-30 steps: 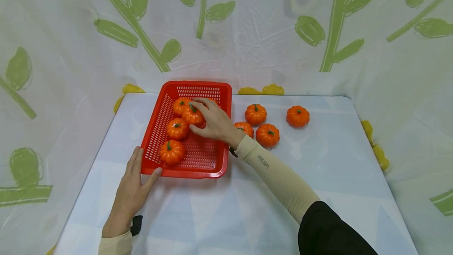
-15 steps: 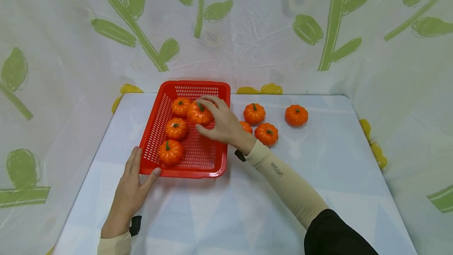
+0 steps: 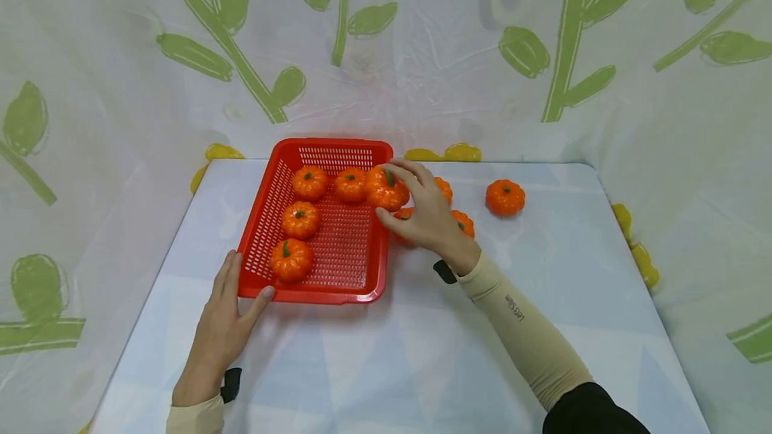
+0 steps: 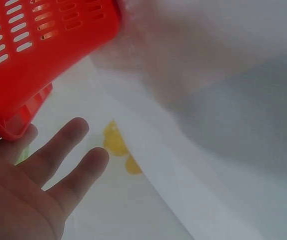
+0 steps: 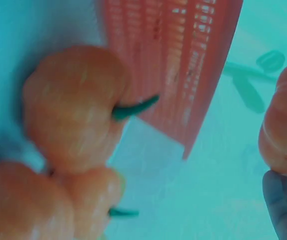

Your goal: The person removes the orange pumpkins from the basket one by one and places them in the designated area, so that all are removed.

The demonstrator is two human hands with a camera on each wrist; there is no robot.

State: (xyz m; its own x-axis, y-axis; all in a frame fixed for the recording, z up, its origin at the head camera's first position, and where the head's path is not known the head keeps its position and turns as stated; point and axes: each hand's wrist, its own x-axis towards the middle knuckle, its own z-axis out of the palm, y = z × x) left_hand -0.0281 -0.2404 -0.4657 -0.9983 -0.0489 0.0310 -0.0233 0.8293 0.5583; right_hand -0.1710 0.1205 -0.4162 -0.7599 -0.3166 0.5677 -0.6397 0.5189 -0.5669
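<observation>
My right hand (image 3: 424, 211) holds a small orange pumpkin (image 3: 384, 189) with a green stem, pinched between thumb and fingers, above the right rim of the red basket (image 3: 372, 298). In the right wrist view this held pumpkin (image 5: 285, 125) shows at the right edge with fingertips against it. Several similar pumpkins lie inside the basket, among them one at the front left (image 3: 292, 260) and one at the back (image 3: 351, 185). My left hand (image 3: 220, 330) touches the basket's front left corner, thumb at the rim and fingers straight along the outer side; the left wrist view shows these fingers spread.
Beside the basket, several pumpkins sit on the pale table (image 3: 482, 353), partly hidden by my right hand. One pumpkin (image 3: 505, 197) lies apart farther right. A leaf-printed curtain (image 3: 446, 92) rises behind the table's back edge.
My right hand has carried the pumpkin to the right, from the middle of the basket to over its right rim. A pumpkin at the basket's back is uncovered. The left hand stays put.
</observation>
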